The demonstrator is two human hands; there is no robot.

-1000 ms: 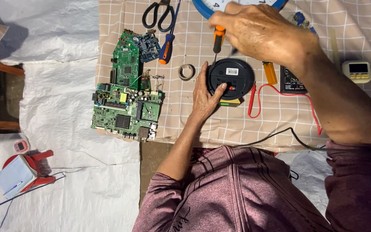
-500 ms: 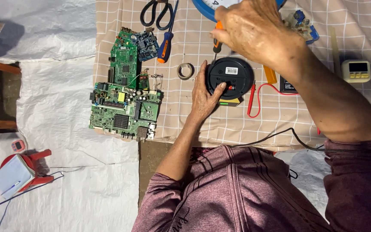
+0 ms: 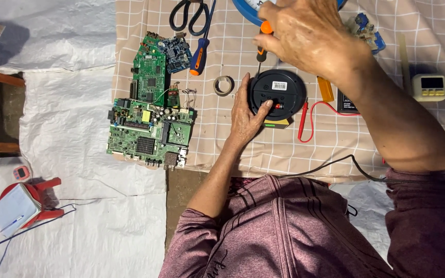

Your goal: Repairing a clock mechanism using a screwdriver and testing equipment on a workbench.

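Where white sheeting meets the checked cloth (image 3: 222, 149), green circuit boards (image 3: 150, 123) lying flat, black scissors (image 3: 189, 14) and a blue-handled screwdriver (image 3: 200, 56) above them, a small roll of tape (image 3: 224, 85) just right of those. Next, left hand (image 3: 245, 116) pressed against the round black device (image 3: 277, 92) at mid-cloth, fingers curled on its rim and thumb on its back. Right hand (image 3: 310, 38) above it, clenched around an orange-handled screwdriver (image 3: 262, 44) with tip down at the device's upper edge; red probe lead (image 3: 305, 116) and small white timer (image 3: 429, 86) farther right.
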